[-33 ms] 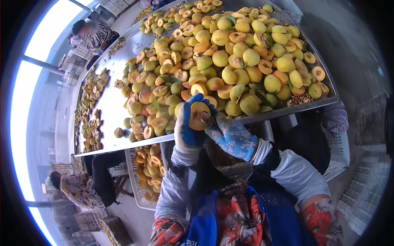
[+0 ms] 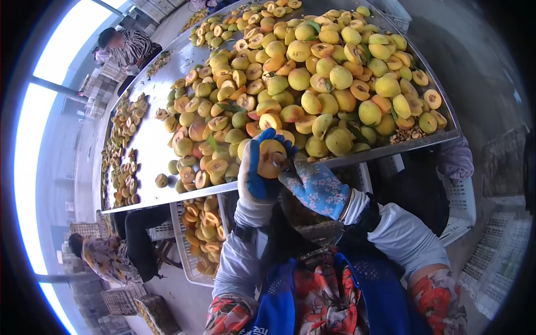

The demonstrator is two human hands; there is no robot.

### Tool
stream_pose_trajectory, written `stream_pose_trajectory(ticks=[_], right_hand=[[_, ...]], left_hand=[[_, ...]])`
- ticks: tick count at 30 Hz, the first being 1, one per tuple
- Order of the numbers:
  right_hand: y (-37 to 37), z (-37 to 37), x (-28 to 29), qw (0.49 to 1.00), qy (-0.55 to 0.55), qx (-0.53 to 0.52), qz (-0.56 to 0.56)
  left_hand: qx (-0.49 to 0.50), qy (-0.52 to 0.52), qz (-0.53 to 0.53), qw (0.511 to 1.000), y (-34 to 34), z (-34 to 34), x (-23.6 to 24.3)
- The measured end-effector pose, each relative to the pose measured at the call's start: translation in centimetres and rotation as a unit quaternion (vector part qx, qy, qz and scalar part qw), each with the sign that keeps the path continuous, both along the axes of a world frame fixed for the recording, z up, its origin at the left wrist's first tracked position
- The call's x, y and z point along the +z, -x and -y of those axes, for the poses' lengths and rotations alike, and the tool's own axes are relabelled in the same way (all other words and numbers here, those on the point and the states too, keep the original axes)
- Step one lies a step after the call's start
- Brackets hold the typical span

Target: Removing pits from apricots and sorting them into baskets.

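My left hand (image 2: 261,162), in a white glove with a blue coated palm, is closed round a halved peach (image 2: 270,154). The cut face of the peach points toward me and to the right, with the brown pit hollow in its middle. My right hand (image 2: 315,188), in a blue flowered glove, is closed on a small metal tool (image 2: 277,160). Its shiny tip is at the pit hollow, and the fingers hide the rest of it. Both hands meet just over the near edge of the metal table (image 2: 151,192). Behind them lies a heap of halved peaches (image 2: 298,81).
Scattered pits (image 2: 410,135) lie by the table's near right corner. Under the near edge stands a crate of peach halves (image 2: 192,273). More peach pieces (image 2: 125,153) lie along the table's left side. Two people (image 2: 131,47) (image 2: 109,257) sit at the left. Crates (image 2: 497,268) stand at the right.
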State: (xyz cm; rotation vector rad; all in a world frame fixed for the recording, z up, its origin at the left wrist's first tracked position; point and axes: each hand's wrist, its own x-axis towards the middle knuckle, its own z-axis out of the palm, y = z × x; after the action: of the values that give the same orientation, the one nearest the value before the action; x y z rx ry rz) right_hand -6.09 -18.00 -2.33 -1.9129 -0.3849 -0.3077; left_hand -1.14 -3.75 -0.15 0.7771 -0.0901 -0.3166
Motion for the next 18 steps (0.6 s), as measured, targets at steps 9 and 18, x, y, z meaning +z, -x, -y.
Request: stream_pose_trajectory(ticks=[9,18], right_hand=[[2.0,-2.0,-1.1,0.990,-0.132,0.009,-0.041],[2.2,0.0,-1.4,0.992,0.022,0.082,-0.097]], left_hand=[[0.253,-0.453,0.387,0.762,3.3,1.8,-1.3],[-0.039,-0.172,0.032,0.984,2.9,-0.4,-0.3]])
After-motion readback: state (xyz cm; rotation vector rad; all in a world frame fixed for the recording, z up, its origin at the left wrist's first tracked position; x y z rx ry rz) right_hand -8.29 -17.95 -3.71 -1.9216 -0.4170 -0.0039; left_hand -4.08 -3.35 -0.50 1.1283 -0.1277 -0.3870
